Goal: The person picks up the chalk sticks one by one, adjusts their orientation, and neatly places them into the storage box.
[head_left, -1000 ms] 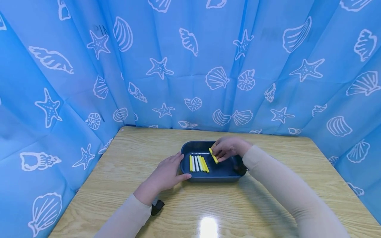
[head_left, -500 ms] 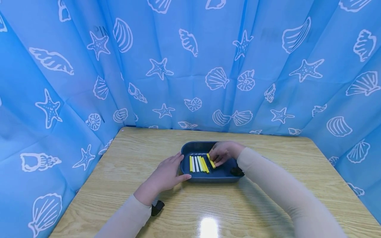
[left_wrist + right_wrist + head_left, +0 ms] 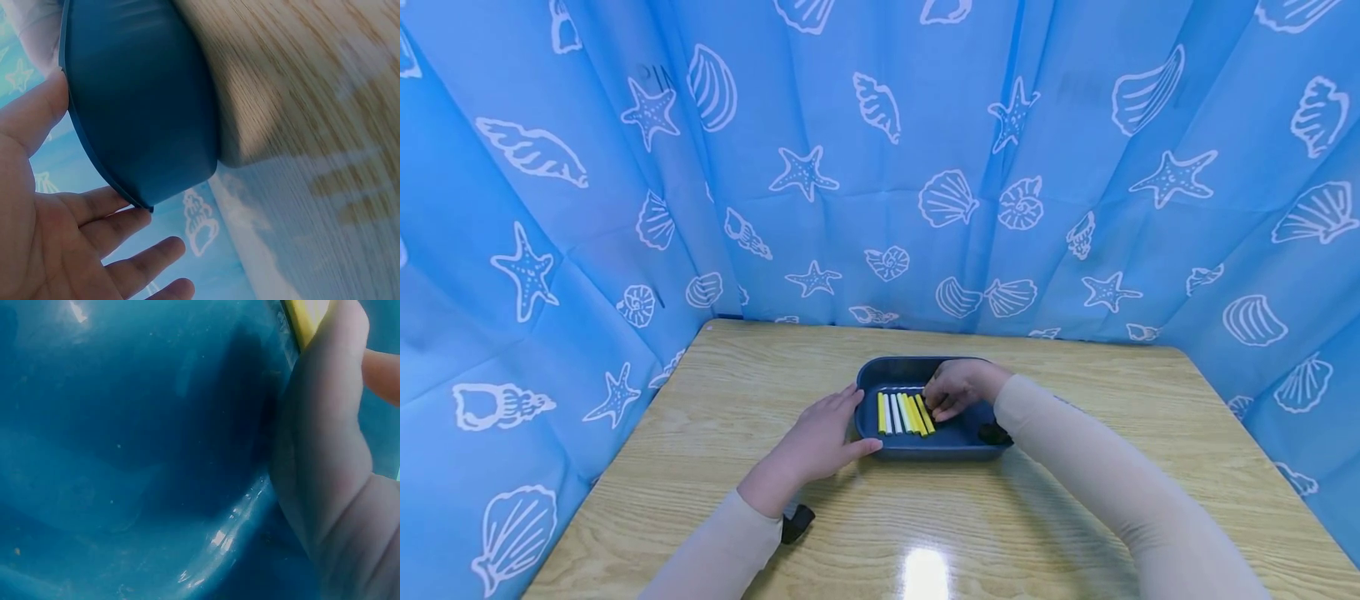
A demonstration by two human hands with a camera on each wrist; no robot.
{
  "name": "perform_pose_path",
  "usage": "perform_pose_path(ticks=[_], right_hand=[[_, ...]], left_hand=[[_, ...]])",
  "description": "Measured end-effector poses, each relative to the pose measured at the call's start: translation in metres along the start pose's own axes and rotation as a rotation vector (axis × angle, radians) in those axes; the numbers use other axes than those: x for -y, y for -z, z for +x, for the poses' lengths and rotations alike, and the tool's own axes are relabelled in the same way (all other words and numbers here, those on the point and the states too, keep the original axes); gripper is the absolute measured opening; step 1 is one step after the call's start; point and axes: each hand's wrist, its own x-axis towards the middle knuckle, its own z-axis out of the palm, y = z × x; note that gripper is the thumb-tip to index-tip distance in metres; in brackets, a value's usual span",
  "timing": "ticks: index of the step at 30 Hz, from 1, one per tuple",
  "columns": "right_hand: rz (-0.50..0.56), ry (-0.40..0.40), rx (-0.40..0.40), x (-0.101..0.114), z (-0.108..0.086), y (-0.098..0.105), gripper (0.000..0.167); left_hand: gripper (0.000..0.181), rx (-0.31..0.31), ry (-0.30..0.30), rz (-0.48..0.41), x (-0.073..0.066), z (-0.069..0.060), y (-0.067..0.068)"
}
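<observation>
A dark blue tray (image 3: 940,454) sits on the table with a row of yellow and white chalk sticks (image 3: 895,414) in its left half. My left hand (image 3: 816,437) rests at the tray's left end. In the left wrist view its thumb and fingertips touch the rim (image 3: 84,140), fingers spread and mostly straight. Inside the tray, my right hand (image 3: 958,387) has curled fingers at the rightmost yellow chalk stick (image 3: 925,417), which lies close beside the row. Only a yellow end (image 3: 304,322) of chalk shows at the fingertips in the right wrist view; the grip is partly hidden.
A wooden table (image 3: 760,358) carries the tray, with a bright light reflection near its front edge. Blue curtains (image 3: 880,208) with white shell prints hang behind and at both sides. Dark wrist gear (image 3: 797,523) shows under the left sleeve.
My right hand has lowered the yellow chalk stick and moved it left, from above the tray's middle to the right end of the row. The left hand stays at the rim.
</observation>
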Motion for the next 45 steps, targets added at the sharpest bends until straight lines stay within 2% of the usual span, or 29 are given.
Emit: perform_pose_path(ticks=[12,20,29,37,45], right_hand=[[-0.040,0.084,0.022,0.003,-0.016,0.013,0.036],[-0.061,0.103,0.044,0.008,-0.040,0.017,0.039],[-0.084,0.193,0.079,0.001,-0.072,0.026,0.038],[-0.115,0.286,0.044,-0.010,-0.101,0.036,0.036],[-0.120,0.318,-0.008,-0.026,-0.121,0.048,0.037]], left_hand=[[0.086,0.004,0.006,-0.021,0.000,-0.001,0.001],[0.086,-0.003,0.007,-0.016,0.002,-0.001,0.000],[0.085,-0.008,0.001,-0.033,0.001,-0.002,0.001],[0.086,-0.010,-0.003,-0.019,0.001,0.000,0.000],[0.087,-0.010,-0.004,-0.010,0.001,0.000,-0.001]])
